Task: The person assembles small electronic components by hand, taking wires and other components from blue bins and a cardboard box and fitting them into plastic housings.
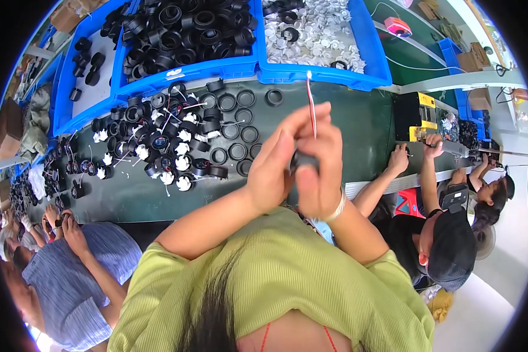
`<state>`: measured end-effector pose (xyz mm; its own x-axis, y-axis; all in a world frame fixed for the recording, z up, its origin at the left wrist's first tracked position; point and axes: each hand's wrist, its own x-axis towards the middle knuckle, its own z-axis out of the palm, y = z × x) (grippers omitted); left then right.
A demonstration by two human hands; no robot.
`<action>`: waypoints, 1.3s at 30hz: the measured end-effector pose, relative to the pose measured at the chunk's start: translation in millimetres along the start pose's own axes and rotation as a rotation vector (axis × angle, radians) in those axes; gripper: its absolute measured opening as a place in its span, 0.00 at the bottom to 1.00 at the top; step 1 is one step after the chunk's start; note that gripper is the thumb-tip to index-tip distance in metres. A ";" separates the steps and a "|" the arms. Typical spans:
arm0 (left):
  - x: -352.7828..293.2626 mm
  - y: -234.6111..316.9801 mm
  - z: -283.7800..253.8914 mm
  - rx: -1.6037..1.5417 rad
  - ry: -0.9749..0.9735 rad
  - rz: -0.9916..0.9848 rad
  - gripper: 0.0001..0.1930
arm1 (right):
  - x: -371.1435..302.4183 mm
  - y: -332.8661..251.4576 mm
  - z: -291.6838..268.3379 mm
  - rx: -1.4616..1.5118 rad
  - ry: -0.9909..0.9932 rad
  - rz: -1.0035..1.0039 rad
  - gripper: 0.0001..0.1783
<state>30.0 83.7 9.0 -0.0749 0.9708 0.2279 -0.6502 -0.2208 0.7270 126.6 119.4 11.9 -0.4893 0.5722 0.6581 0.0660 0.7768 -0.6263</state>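
Both hands meet above the near side of the table, closed round one small black round part (304, 161). My left hand (270, 167) grips it from the left, fingers bent. My right hand (324, 173) holds it from the right, thumb pressed on its near side. Most of the part is hidden by the fingers. A thin red and white wire (312, 108) rises from between the hands, ending in a small white connector (309, 75). Just beyond, several loose black rings (250, 134) lie flat on the dark green table (358, 126).
Left of my hands, black motor assemblies with white impellers (183, 162) and wires lie in a heap. Blue bins (325, 76) behind hold black rings and white plastic parts. A yellow and black machine (419, 117) stands right. Co-workers sit on both sides; one has a black cap (451, 255).
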 end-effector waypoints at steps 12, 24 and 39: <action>-105.4 -36.4 -96.9 -0.167 0.825 -0.708 0.20 | -108.2 37.0 71.2 -0.025 -0.381 0.400 0.26; -211.6 66.9 -320.8 0.534 1.592 -0.354 0.20 | -142.9 127.8 103.8 -0.030 -0.547 0.950 0.39; -114.2 -110.9 -139.9 1.664 -1.125 0.041 0.20 | -148.7 157.6 94.4 -0.301 -0.114 0.980 0.36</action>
<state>4.8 10.4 -188.3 0.7775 0.6289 0.0035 0.5913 -0.7329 0.3366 127.6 131.8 -224.1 -0.1822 0.9734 -0.1387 0.6876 0.0253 -0.7256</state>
